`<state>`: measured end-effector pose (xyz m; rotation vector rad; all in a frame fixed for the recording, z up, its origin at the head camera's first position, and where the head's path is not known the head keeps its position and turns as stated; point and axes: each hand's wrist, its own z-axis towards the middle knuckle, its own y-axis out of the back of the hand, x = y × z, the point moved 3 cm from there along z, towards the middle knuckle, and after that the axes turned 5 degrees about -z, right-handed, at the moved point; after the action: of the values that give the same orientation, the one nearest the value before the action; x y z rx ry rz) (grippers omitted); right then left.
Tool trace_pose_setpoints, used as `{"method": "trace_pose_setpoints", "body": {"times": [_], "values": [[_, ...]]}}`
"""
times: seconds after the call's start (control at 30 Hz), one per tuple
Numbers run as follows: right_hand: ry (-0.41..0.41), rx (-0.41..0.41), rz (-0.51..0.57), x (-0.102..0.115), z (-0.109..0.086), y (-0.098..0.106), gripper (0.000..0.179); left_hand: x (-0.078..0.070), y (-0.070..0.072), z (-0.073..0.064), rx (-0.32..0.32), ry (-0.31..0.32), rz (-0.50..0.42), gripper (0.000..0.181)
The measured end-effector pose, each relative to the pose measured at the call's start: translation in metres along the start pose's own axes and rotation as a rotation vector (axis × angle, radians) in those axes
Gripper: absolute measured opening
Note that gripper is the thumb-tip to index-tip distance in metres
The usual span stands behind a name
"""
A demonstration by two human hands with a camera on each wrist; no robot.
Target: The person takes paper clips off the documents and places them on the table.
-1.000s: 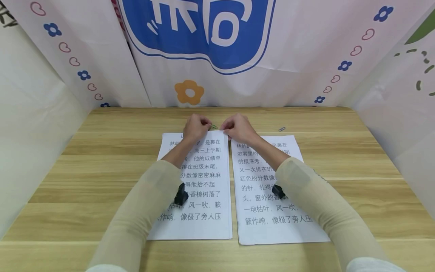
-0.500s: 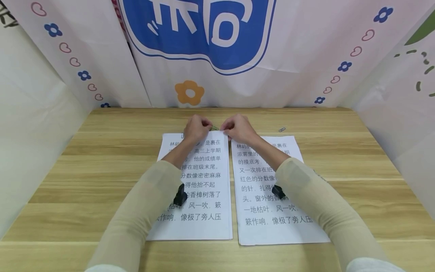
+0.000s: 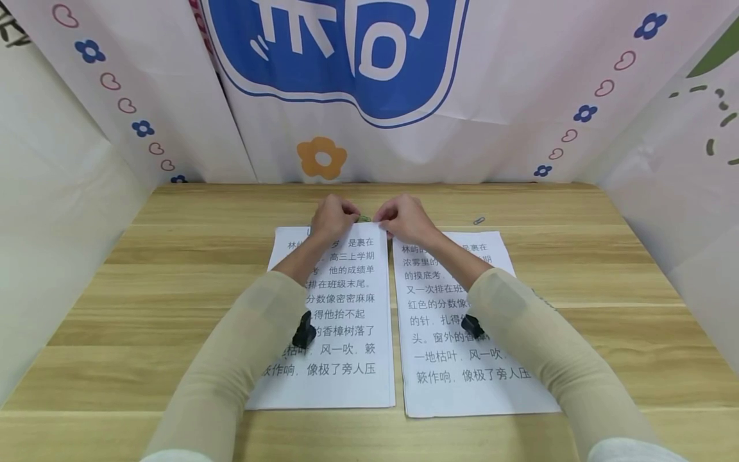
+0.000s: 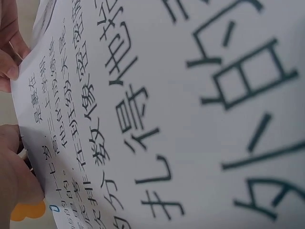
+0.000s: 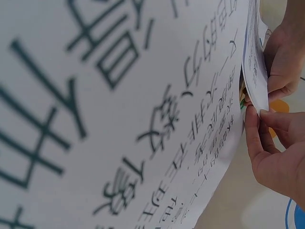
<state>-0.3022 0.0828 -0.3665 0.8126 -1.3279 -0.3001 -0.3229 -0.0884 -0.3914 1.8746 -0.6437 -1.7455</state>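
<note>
Two stacks of printed paper lie side by side: the left stack (image 3: pixel 346 390) and the right stack (image 3: pixel 462 403). At the left stack's top edge, my left hand (image 3: pixel 333 218) pinches a green paper clip (image 3: pixel 365 219), which sits right at the edge. My right hand (image 3: pixel 405 218) pinches that stack's top right corner between thumb and fingers; in the right wrist view the corner (image 5: pixel 259 98) is lifted, with the sheets bending up. A small blue paper clip (image 4: pixel 55 208) shows on the left stack's top edge, beside the left hand.
Another paper clip (image 3: pixel 479 220) lies on the wooden table (image 3: pixel 144 289), behind the right stack. A printed cloth backdrop (image 3: pixel 491 141) rises at the table's back edge, with white panels on both sides. My forearms cover parts of both stacks.
The green paper clip has shifted slightly toward the left stack's top edge with my left fingers. My right hand keeps its pinch on the corner, almost still.
</note>
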Motion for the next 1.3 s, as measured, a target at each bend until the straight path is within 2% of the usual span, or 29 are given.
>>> {"method": "trace_pose_setpoints", "body": {"times": [0.23,0.37,0.5,0.67,1.03,1.3], "values": [[-0.004,0.0,0.006,0.001,-0.001,0.0,0.014,-0.001,0.003,-0.002,0.004,-0.015,0.003,0.015],[-0.007,0.003,0.003,0.001,-0.001,0.0,0.014,0.0,0.005,-0.002,0.026,-0.035,-0.044,0.016],[-0.006,0.004,0.001,0.001,-0.002,0.0,0.014,0.002,0.009,-0.003,0.063,-0.078,-0.122,0.018],[-0.009,0.008,0.004,-0.001,-0.001,-0.001,0.015,0.003,0.019,-0.005,0.096,-0.152,-0.172,0.021],[-0.008,0.011,0.008,-0.002,0.0,-0.001,0.015,0.006,0.04,-0.007,0.109,-0.214,-0.162,0.023],[-0.018,0.016,0.011,-0.003,-0.001,-0.001,0.015,0.016,0.054,-0.013,0.153,-0.252,-0.061,0.025]]}}
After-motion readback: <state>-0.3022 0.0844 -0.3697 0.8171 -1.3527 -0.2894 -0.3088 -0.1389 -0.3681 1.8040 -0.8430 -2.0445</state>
